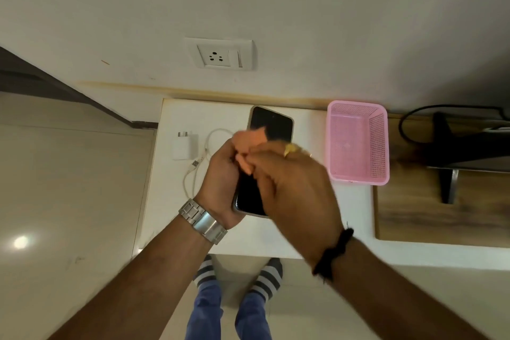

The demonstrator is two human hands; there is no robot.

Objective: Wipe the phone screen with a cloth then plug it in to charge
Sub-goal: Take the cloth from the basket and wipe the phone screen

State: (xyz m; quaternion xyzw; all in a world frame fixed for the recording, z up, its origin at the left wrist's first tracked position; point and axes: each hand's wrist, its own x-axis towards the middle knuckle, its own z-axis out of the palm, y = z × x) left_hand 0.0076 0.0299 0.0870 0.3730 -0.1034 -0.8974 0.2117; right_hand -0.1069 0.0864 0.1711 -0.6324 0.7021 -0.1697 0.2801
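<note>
My left grip [220, 174] holds the phone [271, 125]; my right grip [289, 174] pinches the cloth [248, 143]. Rubbing hard could slip it loose.

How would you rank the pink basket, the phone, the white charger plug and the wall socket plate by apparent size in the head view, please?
1. pink basket
2. phone, held nearer the camera, so this rank is unsure
3. wall socket plate
4. white charger plug

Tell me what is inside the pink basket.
Nothing shows inside the pink basket: its mesh floor and far walls look bare. The near wall's inner face and the table beneath it are hidden.
</note>
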